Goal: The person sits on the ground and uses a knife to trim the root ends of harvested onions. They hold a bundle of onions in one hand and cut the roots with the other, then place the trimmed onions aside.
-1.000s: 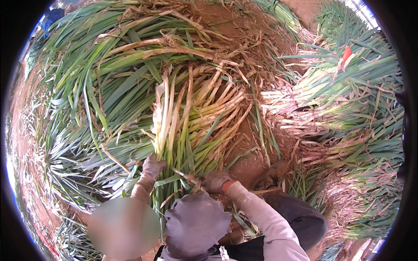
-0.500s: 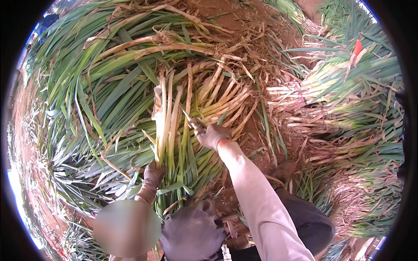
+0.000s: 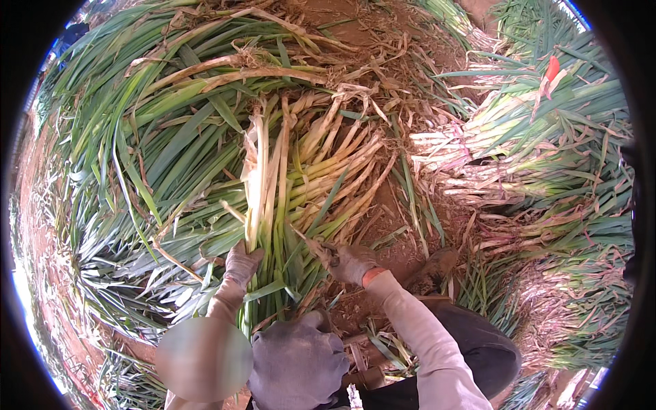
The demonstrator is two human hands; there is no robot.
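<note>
A bundle of long green onion stalks (image 3: 273,205) with pale yellowish bases lies on the red soil in front of me, roots pointing away. My left hand (image 3: 240,263), in a grey glove, is closed around the near part of this bundle. My right hand (image 3: 350,263), also gloved, sits just right of the bundle with its fingers closed on a thin dry strip (image 3: 311,240) that points up-left toward the stalks. A pale long sleeve covers my right forearm (image 3: 417,328).
Loose green leaves (image 3: 137,137) are heaped to the left and behind. Stacked onion bundles (image 3: 519,157) fill the right side, one with a red tag (image 3: 552,68). Bare red soil (image 3: 403,225) shows between them. My shoe (image 3: 434,268) rests near my right hand.
My right hand reached out over the bundle's middle half a second ago and has now drawn back near my body. My left hand has kept its grip low on the stalks.
</note>
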